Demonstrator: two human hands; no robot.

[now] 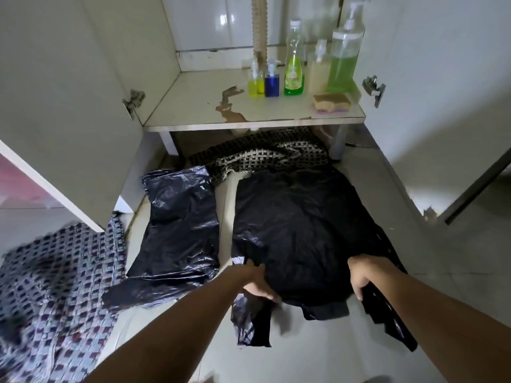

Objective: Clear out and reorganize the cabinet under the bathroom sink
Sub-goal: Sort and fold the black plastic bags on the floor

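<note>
A large black plastic bag (298, 225) lies flat on the tiled floor in front of the open cabinet. My left hand (258, 284) grips its near left edge, fingers curled around the plastic. My right hand (359, 277) grips its near right edge. A second folded black bag (179, 225) lies to the left of it. On the cabinet shelf (199, 106) stand several bottles: a small yellow one (255, 81), a blue one (271, 82), a green dish-soap bottle (294, 70), a pale pump bottle (319, 70) and a big green pump bottle (344, 56). A sponge (331, 103) lies beside them.
Both cabinet doors (63, 106) stand open, left and right. A checked cloth (265, 154) lies under the shelf, another patterned cloth (55, 286) at the left on the floor. A ribbed drain pipe (260, 26) runs down at the back. The shelf surface is peeled near its front.
</note>
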